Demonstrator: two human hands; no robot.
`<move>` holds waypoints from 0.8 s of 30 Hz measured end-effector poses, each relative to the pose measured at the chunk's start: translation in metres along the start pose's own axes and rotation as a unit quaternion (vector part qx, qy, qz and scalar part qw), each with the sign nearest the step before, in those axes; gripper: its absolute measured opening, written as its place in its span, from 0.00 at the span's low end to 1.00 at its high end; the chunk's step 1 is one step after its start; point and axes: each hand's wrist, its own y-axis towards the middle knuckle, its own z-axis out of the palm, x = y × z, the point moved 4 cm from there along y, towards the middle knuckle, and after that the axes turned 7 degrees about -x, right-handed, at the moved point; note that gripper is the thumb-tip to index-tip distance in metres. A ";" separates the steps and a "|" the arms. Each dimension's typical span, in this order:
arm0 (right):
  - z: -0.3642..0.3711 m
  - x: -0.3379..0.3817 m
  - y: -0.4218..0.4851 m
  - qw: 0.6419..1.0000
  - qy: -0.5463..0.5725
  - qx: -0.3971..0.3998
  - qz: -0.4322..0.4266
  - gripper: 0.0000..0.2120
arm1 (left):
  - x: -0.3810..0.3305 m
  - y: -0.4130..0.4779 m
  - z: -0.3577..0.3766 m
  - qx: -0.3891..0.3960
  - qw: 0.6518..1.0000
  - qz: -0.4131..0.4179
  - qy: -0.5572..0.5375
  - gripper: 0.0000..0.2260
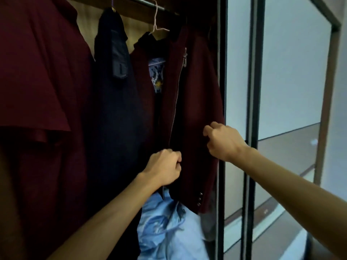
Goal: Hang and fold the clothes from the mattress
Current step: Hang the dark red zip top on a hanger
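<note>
A dark maroon zip-up jacket point(197, 94) hangs at the right end of the wardrobe rail point(142, 1), its metal zipper point(177, 91) running down the front. My left hand point(163, 167) grips the jacket's front at the lower end of the visible zipper. My right hand point(223, 141) pinches the jacket's right side a little higher up. Both fists are curled on the fabric. The jacket's hanger is hidden.
To the left hang a maroon short-sleeved shirt point(37, 81), a dark navy garment point(116, 91) and a maroon garment on a pale wire hanger point(156, 23). Light blue cloth point(169, 229) lies piled at the wardrobe bottom. A dark-framed sliding glass door point(251, 109) stands right.
</note>
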 end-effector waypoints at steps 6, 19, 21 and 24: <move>0.031 -0.027 -0.087 0.998 0.010 0.045 0.041 0.17 | -0.043 -0.051 0.074 0.069 0.997 0.011 -0.039 0.13; 0.036 -0.104 -0.377 0.946 0.054 0.239 0.210 0.19 | -0.210 -0.173 0.169 0.228 0.962 0.091 -0.122 0.10; 0.023 -0.113 -0.425 0.931 0.058 0.270 0.240 0.18 | -0.247 -0.194 0.175 0.260 0.950 0.117 -0.129 0.10; -0.007 -0.124 -0.498 0.906 0.065 0.304 0.288 0.16 | -0.306 -0.228 0.176 0.304 0.929 0.166 -0.133 0.12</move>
